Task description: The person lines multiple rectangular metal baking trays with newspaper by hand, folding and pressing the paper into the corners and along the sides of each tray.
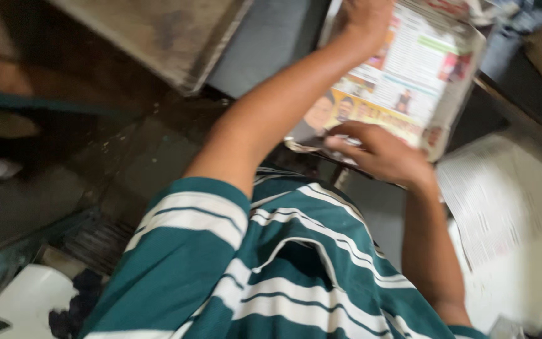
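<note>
A metal tray [465, 75] lined with a colourful printed newspaper [409, 69] lies at the upper right. My left hand [366, 19] rests on the far part of the newspaper; its fingers are cut off by the top edge of the picture. My right hand [384, 154] is at the near edge of the tray, fingers curled over the edge of the newspaper. My teal and white striped shirt [283, 270] fills the lower middle, between both arms.
A flat grey metal sheet [158, 37] leans at the upper left. A pile of pale printed papers [503, 201] lies at the right. A white object [26, 301] with dark bits beside it sits at the lower left on the dark, stained floor [127, 157].
</note>
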